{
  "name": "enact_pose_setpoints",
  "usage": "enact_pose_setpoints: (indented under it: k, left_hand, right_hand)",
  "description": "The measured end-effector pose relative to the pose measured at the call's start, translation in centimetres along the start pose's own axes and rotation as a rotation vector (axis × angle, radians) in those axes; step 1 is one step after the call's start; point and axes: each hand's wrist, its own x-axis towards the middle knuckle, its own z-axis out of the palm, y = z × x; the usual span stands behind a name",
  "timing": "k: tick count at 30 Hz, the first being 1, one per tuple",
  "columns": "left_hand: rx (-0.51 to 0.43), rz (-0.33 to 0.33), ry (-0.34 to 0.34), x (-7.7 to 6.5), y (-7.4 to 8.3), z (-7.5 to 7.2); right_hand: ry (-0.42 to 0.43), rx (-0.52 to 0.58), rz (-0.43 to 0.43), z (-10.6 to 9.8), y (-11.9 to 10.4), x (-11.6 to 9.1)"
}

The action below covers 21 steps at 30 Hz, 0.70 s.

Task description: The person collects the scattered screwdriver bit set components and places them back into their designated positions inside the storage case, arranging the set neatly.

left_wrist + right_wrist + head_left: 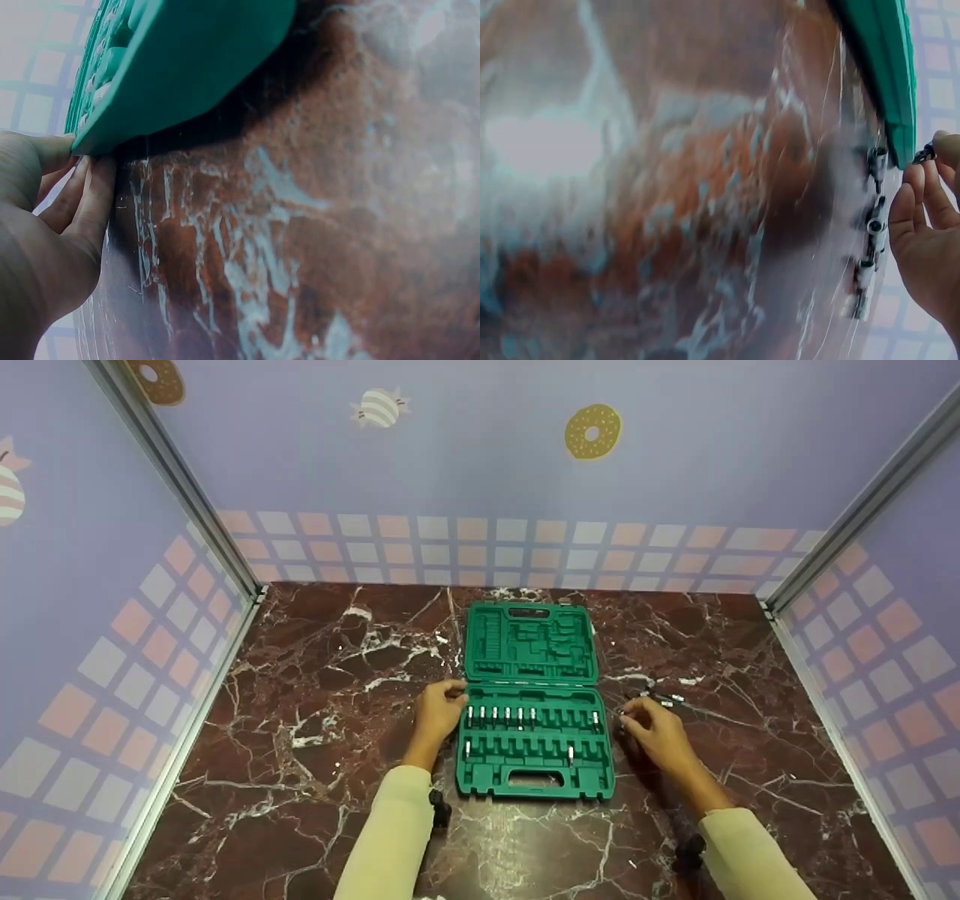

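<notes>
Sitting open on the dark red marbled table [525, 840], the green case [536, 681] is front and centre for us, with its lid [495, 667] at 12 o'clock and its tray [551, 733] toward 6.

At 9 o'clock, our left hand [441, 712] has the case by its edge near the hinge — thumb on the rim, fingertips tucked against the side, so we'd call that a light pinch. Over at 3 o'clock, just off the tray's edge, our right hand [664, 735] pinches a small metal piece [925, 153] between thumb and finger; it's too tiny for us to say exactly what kind.

Just past that hand, toward its 12 o'clock, we can see some loose metal pieces [865, 273] lying on the table, close together.

Inside the tray, the far row has six silver bits [495, 715] lined up from the 9 o'clock end and a lone bit [596, 720] at the 3 o'clock end. The near row shows us two — one end bit [467, 749] at 9 o'clock and another bit [570, 754] out toward 3.

Pale yellow sleeves [386, 832] cover our forearms, and a lilac wall [480, 472] with printed doughnuts [592, 433] stands at 12.
</notes>
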Motion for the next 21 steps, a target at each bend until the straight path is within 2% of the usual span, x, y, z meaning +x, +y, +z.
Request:
enact_pose_setpoints:
  k: [4,14,17,21]
  left_hand:
    - [0.010,-0.003,0.001,0.0,0.0,0.0]
    - [0.026,0.015,0.016,0.0,0.0,-0.1]
    - [0.032,0.016,0.017,0.0,0.1,-0.1]
    - [0.023,0.012,0.016,-0.1,0.1,-0.1]
  right_hand:
    - [-0.024,0.060,0.041,0.5,-0.8,0.2]
    - [-0.115,0.304,0.048,1.7,-2.5,0.8]
    - [-0.149,0.311,0.036,1.7,-4.5,0.6]
    - [-0.175,0.294,0.033,2.3,-5.5,0.8]
